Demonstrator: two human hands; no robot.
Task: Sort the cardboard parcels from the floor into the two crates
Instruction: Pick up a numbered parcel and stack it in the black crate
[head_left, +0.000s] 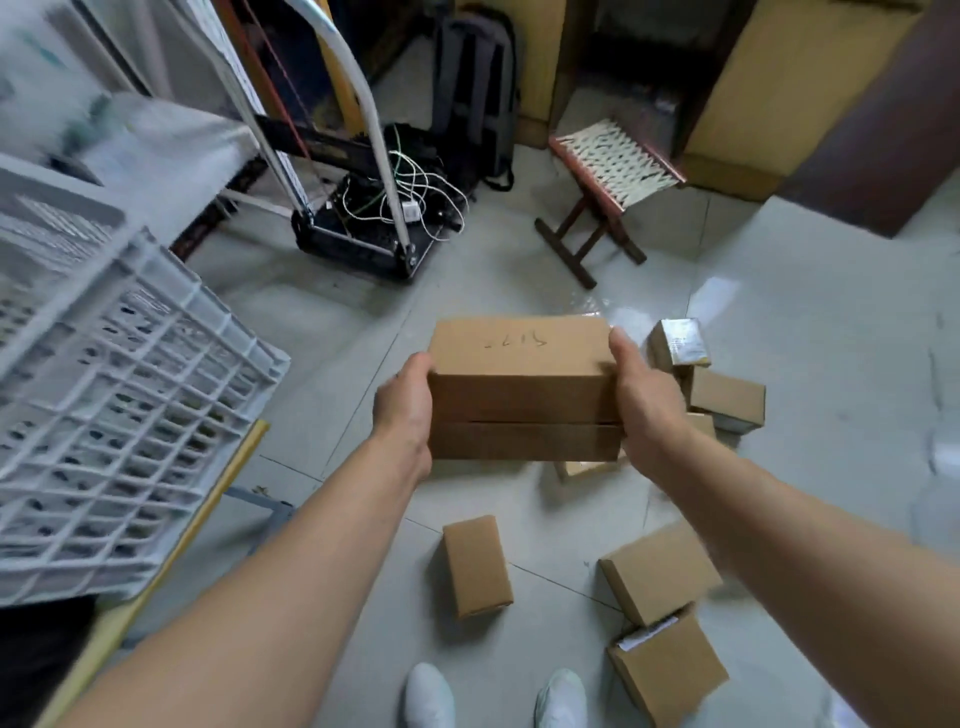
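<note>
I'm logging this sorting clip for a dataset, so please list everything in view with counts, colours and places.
held parcels: apparently two stacked, brown, between both hands above the floor
floor parcels: at least five, brown, on the tiles below and right of the hands
wrapped parcel: one, silvery, floor, right of the held parcels
crate: one, white, left side
stool: one, dark wood, cream woven seat, back right
backpack: one, dark grey, at the back
trolley: one, black base, white handle, cables on it
shoes: two, white, bottom edge
left hand: grips the parcels' left end
right hand: grips their right end
</note>
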